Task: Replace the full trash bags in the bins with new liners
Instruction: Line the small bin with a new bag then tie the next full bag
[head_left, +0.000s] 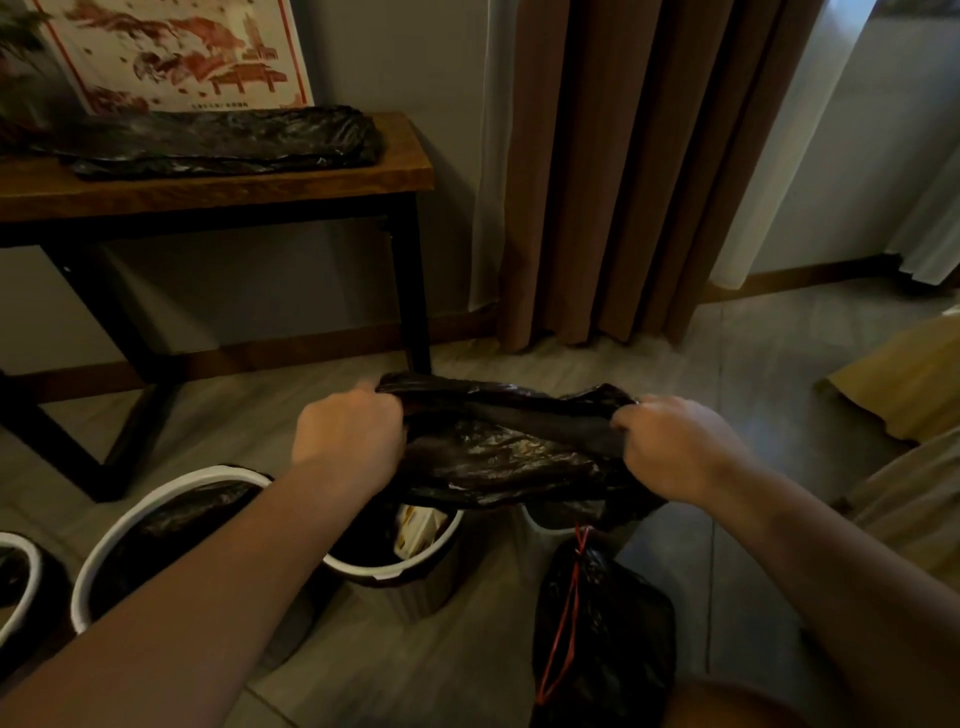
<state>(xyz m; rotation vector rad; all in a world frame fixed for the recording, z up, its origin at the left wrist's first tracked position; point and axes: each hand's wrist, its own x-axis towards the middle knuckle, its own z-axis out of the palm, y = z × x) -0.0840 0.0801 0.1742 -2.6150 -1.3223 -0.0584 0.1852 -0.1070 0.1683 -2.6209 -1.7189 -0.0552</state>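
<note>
Bin (171, 483) with a white rim and a black lining stands on the floor at lower left, near a wooden table (291, 182) bearing a flat stack of black liners (223, 140). Left hand (348, 431) and right hand (675, 447), fingers clenched on opposite edges, stretch a black liner (498, 447) in the air over the middle bin (384, 568), partly hiding its rubbish. Tied full bag (602, 634) with a red drawstring lies at lower right, with a brown curtain (597, 182) behind.

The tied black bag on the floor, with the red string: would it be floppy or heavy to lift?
Probably floppy: the tied bag is thin, crinkled plastic, slumped and lumpy. Its weight is hard to judge, since the contents are hidden. The red drawstring looks like the handiest grip.
</note>
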